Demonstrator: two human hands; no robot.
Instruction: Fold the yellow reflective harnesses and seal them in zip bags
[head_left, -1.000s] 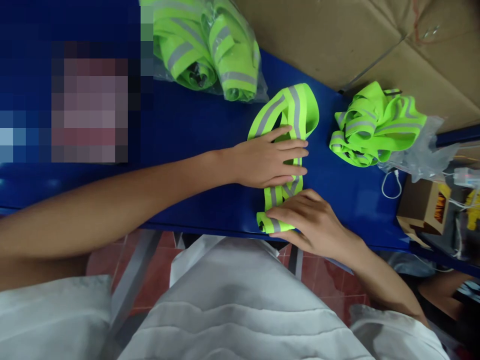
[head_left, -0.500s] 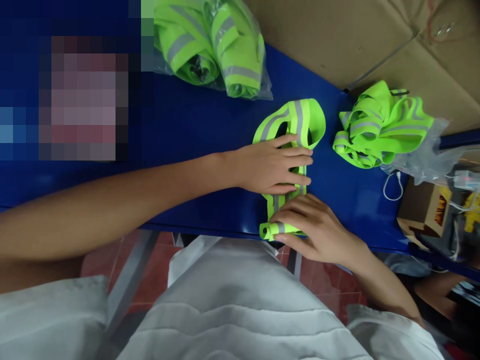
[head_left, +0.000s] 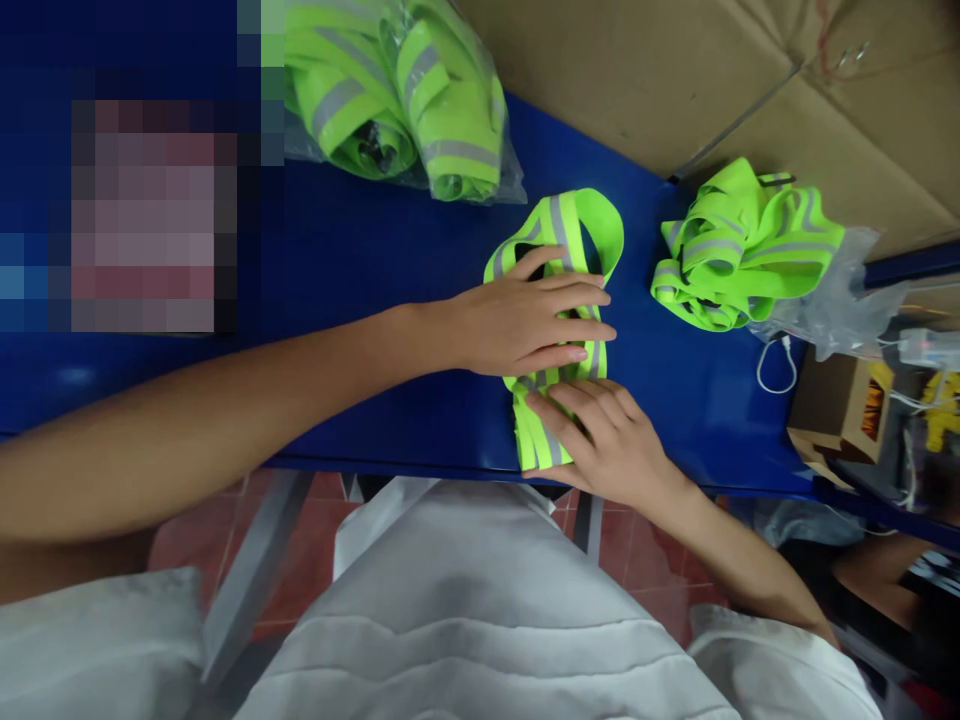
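Note:
A fluorescent yellow-green reflective strap [head_left: 598,220] with a grey stripe lies looped on the blue table. Its near end is wound into a flat roll [head_left: 531,437] close to the table's front edge. My left hand [head_left: 536,318] rests palm down across the loops, fingers spread, pressing on the strap without gripping it. Just in front of it, my right hand [head_left: 611,435] curls over the roll, fingers on its far side and thumb towards me. Part of the roll is hidden under that hand.
Bagged rolls of similar strap [head_left: 457,110] lie at the back. A loose heap of straps [head_left: 742,250] sits to the right, beside clear plastic [head_left: 817,300]. Brown cardboard [head_left: 615,80] borders the table's far side. A white cable [head_left: 778,365] and an open carton [head_left: 836,410] are at right.
My right hand has rolled the strap's near end a little farther from me, and the roll now lies flatter with more showing. My left hand stays spread on the loops. The view has shifted slightly.

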